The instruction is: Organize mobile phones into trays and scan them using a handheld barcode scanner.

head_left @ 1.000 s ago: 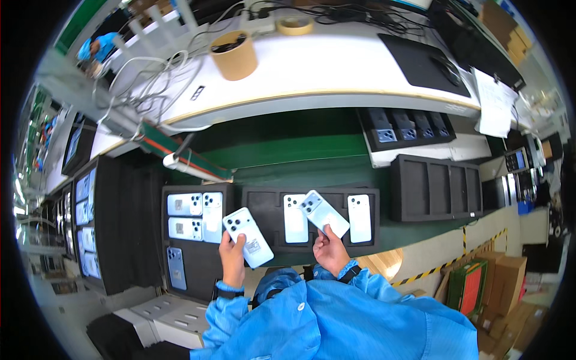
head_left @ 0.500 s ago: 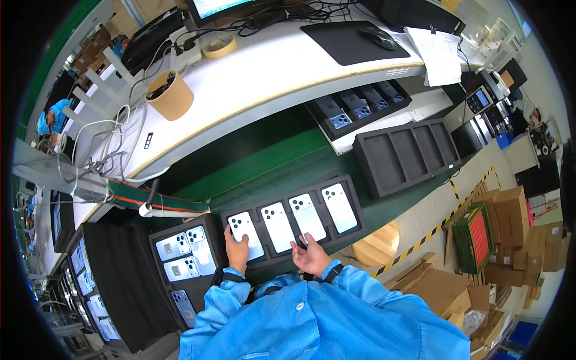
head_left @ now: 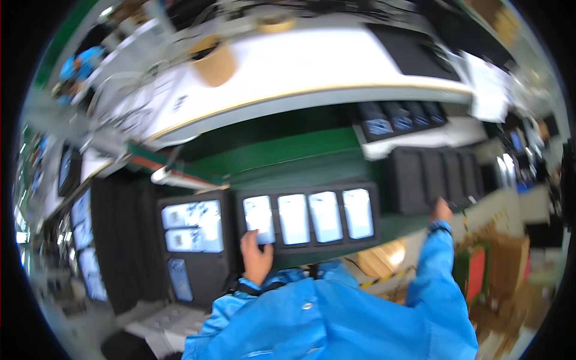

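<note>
A blurred, downward fisheye view over a person in a bright blue smock at a green work surface (head_left: 282,153). Directly in front of them lies a black tray (head_left: 309,217) with four slots side by side, each holding a pale phone face down. The left hand (head_left: 256,258) rests at the near left corner of this tray, its fingers (head_left: 257,237) lying together on the near end of the leftmost phone (head_left: 259,219); it presses on the phone rather than lifting it. The other three phones sit in a row to the right of it, untouched. The right arm stretches out to the right, and the right hand (head_left: 441,211) reaches the near edge of an empty black tray (head_left: 433,178) that lies just to the right of the filled one; the picture is too blurred to tell whether its fingers are spread or closed. To the left of the filled tray sits another black tray (head_left: 195,252) holding several pale phones in two directions. Farther away, beyond the green strip, runs a long white bench (head_left: 312,66) with a roll of brown tape (head_left: 214,63) standing on it, and a small tray of dark parts (head_left: 401,120) lies at the far right.
</note>
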A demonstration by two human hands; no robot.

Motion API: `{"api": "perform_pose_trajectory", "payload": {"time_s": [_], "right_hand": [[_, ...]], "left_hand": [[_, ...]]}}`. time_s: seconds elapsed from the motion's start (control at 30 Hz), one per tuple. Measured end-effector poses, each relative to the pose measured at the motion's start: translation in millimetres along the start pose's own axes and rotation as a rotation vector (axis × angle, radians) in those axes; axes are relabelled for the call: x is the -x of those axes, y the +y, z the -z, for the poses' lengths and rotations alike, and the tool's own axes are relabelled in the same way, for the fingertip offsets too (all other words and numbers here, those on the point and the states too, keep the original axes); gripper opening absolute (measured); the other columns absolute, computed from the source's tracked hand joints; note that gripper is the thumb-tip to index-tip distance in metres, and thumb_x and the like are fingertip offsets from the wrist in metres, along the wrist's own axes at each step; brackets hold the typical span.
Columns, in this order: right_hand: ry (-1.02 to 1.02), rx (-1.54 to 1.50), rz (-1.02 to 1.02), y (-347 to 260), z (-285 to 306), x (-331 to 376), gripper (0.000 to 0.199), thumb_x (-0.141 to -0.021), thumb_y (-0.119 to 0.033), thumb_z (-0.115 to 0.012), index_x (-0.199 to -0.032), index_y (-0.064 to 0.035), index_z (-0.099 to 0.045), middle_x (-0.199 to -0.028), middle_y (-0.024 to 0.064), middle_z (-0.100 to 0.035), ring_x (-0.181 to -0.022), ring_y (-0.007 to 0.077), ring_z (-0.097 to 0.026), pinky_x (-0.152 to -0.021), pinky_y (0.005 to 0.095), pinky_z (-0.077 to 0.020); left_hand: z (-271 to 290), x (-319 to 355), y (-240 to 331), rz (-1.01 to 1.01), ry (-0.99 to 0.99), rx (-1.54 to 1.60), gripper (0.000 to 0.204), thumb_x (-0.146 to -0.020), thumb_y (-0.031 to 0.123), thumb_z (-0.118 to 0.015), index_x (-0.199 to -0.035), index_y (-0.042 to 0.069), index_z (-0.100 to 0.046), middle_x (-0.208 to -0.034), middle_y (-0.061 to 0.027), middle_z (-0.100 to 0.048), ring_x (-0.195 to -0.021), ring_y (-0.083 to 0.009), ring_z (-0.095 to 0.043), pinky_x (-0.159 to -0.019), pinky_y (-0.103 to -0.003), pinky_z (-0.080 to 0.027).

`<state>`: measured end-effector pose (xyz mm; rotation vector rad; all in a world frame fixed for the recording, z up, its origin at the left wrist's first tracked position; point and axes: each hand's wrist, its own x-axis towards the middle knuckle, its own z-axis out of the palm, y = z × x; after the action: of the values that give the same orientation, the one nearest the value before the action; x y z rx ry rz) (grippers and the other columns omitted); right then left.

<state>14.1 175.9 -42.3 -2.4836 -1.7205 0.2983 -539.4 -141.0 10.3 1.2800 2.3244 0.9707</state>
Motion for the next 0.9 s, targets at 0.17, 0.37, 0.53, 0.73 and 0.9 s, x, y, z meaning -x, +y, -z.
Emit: {"api": "perform_pose_trajectory", "payload": {"time_s": [0.17, 0.37, 0.53, 0.73, 0.9], "right_hand": [[0.118, -1.353, -0.429, -85, 40, 114, 0.022, -0.092, -0.034, -0.066, -0.087, -0.0122, -0.065, -0.067, -0.0042, -0.056, -0.052, 0.0032, -0.047, -0.044, 0.0223, -0.0375], [-0.741, -1.538, -0.519, -225, 22, 330, 0.029, -0.09, -0.035, -0.073, -0.095, -0.0099, -0.059, -0.069, 0.004, -0.058, -0.064, 0.0144, -0.061, -0.065, 0.0289, -0.0564], [-1.107, -1.322, -0.575, -261, -10, 373, 0.046, -0.089, -0.034, -0.074, -0.114, -0.0003, -0.053, -0.115, 0.0166, -0.055, -0.1, 0.0261, -0.062, -0.087, 0.0387, -0.0572], [-1.454, -0.929, -0.724, -263, -55, 377, 0.044, -0.091, -0.038, -0.071, -0.108, -0.0007, -0.056, -0.11, 0.015, -0.061, -0.1, 0.0279, -0.065, -0.084, 0.0371, -0.0575], [-1.517, -0.426, 0.394, -352, -10, 401, 0.032, -0.092, -0.035, -0.067, -0.099, -0.0032, -0.064, -0.096, 0.013, -0.068, -0.085, 0.0212, -0.068, -0.069, 0.0339, -0.0553]], "left_hand": [[52, 13, 12, 0.305, 0.285, 0.281, 0.04, -0.082, 0.0, -0.062, -0.122, 0.003, -0.057, -0.125, -0.0139, -0.053, -0.109, -0.0257, -0.056, -0.085, -0.033, -0.05], [142, 45, -59, 0.468, 0.628, 0.089, 0.037, -0.082, 0.003, -0.062, -0.119, 0.001, -0.057, -0.117, -0.0167, -0.055, -0.109, -0.0305, -0.056, -0.09, -0.039, -0.047], [173, 95, -137, 0.75, 0.376, -0.558, 0.073, -0.077, 0.031, -0.072, -0.136, 0.001, -0.042, -0.135, -0.0234, -0.043, -0.126, -0.0427, -0.039, -0.105, -0.054, -0.033], [184, 98, -130, 0.77, 0.311, -0.519, 0.08, -0.076, 0.035, -0.074, -0.141, 0.002, -0.04, -0.142, -0.0223, -0.036, -0.132, -0.0408, -0.033, -0.107, -0.054, -0.03], [199, 48, -129, 0.416, 0.259, -0.472, 0.075, -0.071, 0.014, -0.076, -0.139, 0.004, -0.043, -0.14, -0.0193, -0.042, -0.131, -0.0415, -0.035, -0.107, -0.055, -0.03]]}}
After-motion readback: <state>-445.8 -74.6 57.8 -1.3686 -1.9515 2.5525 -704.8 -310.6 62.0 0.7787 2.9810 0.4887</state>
